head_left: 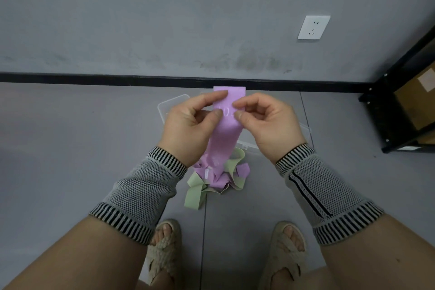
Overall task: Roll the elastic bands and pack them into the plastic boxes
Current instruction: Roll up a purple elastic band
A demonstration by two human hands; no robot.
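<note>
A smooth grey floor (pixel 70 148) is seen from above, met at twelve o'clock by a black skirting strip (pixel 94 77) and a matt grey wall (pixel 164 19). One white square socket plate (pixel 313 27) is set in the wall at one o'clock, and a black metal shelf frame (pixel 386 110) holding a brown cardboard box (pixel 416 106) stands at three o'clock.

At the centre, one flat, thin lilac elastic band (pixel 227 125) is held up, its squared end uppermost and its length hanging down to a loose heap of bands (pixel 216 179) on the floor at six o'clock. In the heap, lilac and pale green ribbon-like strips are tangled; their number cannot be told. Behind the hands, clear plastic boxes (pixel 171 103) with rounded corners lie on the floor, largely hidden, so a count is not possible.

The band is pinched on its left edge by the left hand (pixel 188 125), thumb and forefinger closed on it, and on its right edge by the right hand (pixel 266 125) in the same way. Two knitted, striped-cuffed arm sleeves (pixel 146 190) are worn, and two woven sandals (pixel 162 249) are seen at six o'clock.
</note>
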